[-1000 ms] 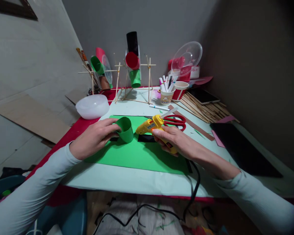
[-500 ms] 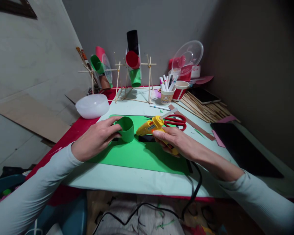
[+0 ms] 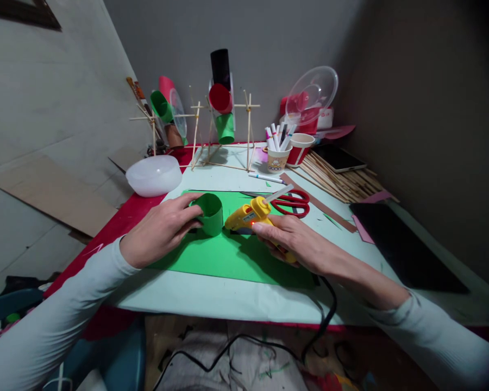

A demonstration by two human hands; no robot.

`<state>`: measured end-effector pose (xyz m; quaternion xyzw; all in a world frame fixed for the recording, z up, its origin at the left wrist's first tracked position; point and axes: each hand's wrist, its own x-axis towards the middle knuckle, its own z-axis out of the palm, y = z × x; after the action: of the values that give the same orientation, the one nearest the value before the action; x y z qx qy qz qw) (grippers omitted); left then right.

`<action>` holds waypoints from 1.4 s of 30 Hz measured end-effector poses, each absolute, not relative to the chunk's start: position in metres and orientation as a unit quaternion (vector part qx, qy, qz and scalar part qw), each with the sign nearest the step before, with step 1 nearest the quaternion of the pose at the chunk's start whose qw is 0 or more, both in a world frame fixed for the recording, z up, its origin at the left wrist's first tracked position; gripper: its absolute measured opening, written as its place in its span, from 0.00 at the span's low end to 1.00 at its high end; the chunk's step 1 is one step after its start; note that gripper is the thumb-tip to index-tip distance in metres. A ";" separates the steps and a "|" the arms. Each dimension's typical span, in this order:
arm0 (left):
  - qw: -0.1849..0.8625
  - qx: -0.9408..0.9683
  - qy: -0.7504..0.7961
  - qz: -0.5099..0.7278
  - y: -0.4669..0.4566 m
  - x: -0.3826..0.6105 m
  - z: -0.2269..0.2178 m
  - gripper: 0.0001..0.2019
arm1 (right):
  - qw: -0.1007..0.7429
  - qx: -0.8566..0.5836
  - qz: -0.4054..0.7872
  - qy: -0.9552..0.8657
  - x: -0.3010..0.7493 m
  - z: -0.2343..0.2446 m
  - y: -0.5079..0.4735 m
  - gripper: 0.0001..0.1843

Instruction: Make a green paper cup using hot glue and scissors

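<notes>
My left hand (image 3: 163,228) pinches the rim of a green paper tube (image 3: 211,218), which stands upright over a green sheet (image 3: 228,258). In my right hand (image 3: 289,236) is a yellow hot glue gun (image 3: 248,214) with a clear glue stick (image 3: 282,191) in its back and a small red light glowing. The gun's nozzle points left, close to the tube's lower right side; whether it touches cannot be made out. Under the gun lies a black strip (image 3: 241,231), partly hidden. Red-handled scissors (image 3: 293,203) lie just behind my right hand.
Behind stands a stick frame (image 3: 249,127) with black, red and green tubes. A white bowl (image 3: 154,176) is at left; a cup of markers (image 3: 277,160) and bamboo sticks (image 3: 338,182) are at right. The gun's black cord (image 3: 330,304) hangs over the table's front edge.
The glue gun in my right hand has moved slightly left and down, its nozzle closer to the tube's base. My left hand and the green tube have stayed nearly still.
</notes>
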<state>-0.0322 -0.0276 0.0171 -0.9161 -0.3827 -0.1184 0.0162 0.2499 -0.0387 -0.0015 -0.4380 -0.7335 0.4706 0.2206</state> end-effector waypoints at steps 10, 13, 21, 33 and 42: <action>0.030 -0.914 -0.386 -0.120 -0.027 -0.032 0.016 0.13 | 0.213 -0.432 0.457 -0.748 0.248 -0.002 -0.046 0.26; 0.029 -0.913 -0.390 -0.117 -0.027 -0.033 0.015 0.13 | 0.204 -0.433 0.458 -0.749 0.247 0.000 -0.050 0.27; 0.054 -0.901 -0.419 -0.097 -0.028 -0.031 0.013 0.14 | 0.235 -0.447 0.534 -0.678 0.254 0.004 -0.051 0.26; 0.043 -0.920 -0.366 -0.135 -0.027 -0.035 0.022 0.11 | 0.290 -0.456 0.578 -0.611 0.263 -0.003 -0.038 0.23; 0.030 -0.928 -0.342 -0.144 -0.026 -0.029 0.025 0.09 | 0.280 -0.453 0.559 -0.635 0.261 -0.008 -0.034 0.23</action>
<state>-0.0287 -0.0265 0.0248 -0.9283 -0.3415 -0.1439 0.0298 0.2606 -0.0340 -0.0081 -0.4528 -0.6354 0.5593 0.2801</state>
